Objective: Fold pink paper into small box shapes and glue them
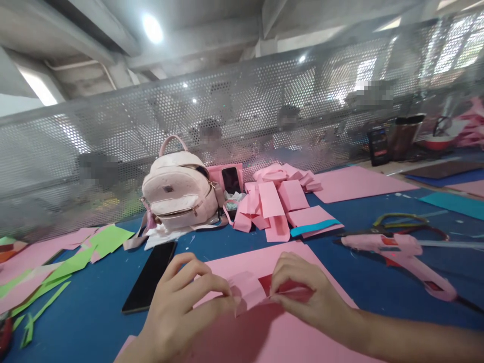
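Observation:
A small curved piece of pink paper [247,291] is held between my two hands, above a large pink sheet [249,335] on the blue table. My left hand [185,302] pinches its left end between thumb and fingers. At the right end, my right hand [302,287] grips the paper with its fingertips pressed together. Between the hands the piece bends, and a darker red-pink shaded patch shows beside the right fingertips. A pink glue gun [401,257] lies on its side to the right of my right hand.
A black phone [149,277] lies left of the sheet. Behind stand a pale pink backpack [181,186] and a pile of folded pink paper [274,196]. Green paper scraps [109,242] spread at left, scissors [401,222] lie behind the glue gun, and a perforated metal screen [242,111] closes the back.

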`<move>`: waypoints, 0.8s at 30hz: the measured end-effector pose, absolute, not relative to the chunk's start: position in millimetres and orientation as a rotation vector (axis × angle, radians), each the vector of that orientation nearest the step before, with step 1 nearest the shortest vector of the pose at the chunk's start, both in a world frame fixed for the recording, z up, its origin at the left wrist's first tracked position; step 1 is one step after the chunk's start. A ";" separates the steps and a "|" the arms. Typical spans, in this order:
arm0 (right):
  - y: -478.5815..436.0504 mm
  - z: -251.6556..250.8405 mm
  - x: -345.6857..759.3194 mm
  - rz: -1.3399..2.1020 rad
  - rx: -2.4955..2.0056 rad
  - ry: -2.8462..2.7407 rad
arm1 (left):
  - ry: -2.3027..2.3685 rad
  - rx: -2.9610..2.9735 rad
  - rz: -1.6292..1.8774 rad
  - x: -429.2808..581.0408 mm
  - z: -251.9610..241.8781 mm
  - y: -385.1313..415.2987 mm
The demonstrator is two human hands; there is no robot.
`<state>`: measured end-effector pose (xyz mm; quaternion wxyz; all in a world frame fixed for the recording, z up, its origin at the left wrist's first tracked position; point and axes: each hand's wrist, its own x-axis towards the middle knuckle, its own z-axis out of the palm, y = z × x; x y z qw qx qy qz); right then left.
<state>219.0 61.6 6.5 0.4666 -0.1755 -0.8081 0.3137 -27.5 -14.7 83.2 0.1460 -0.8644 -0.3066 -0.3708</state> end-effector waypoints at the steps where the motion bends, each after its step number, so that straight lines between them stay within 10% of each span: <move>1: 61.7 6.6 219.2 0.772 -0.432 -1.986 | -0.870 -2.501 -1.062 -26.3 84.5 -15.2; 24: 58.4 11.6 216.8 0.746 -0.421 -1.986 | -1.083 -2.775 -1.283 -20.3 87.0 -17.0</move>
